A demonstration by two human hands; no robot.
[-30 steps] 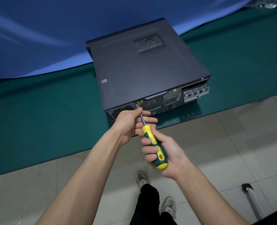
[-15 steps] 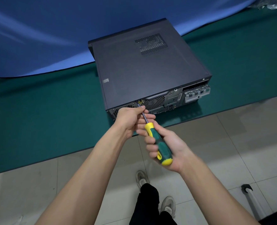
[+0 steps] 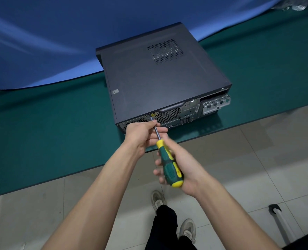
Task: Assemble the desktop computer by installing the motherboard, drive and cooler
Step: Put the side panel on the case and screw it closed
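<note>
Your right hand (image 3: 181, 170) is gripping the green and yellow handle of the screwdriver (image 3: 168, 164), with fingers curled around it. Your left hand (image 3: 142, 135) is pinching the metal shaft near the tip, guiding it. The tip is touching the upper edge of the rear panel of the computer case (image 3: 160, 87), beside the fan grille. The case is lying flat, with its cover on, on the green desk (image 3: 50, 132), close to the near edge.

Even soft light, faint shadows, wide-angle edge bending, slight blur
</note>
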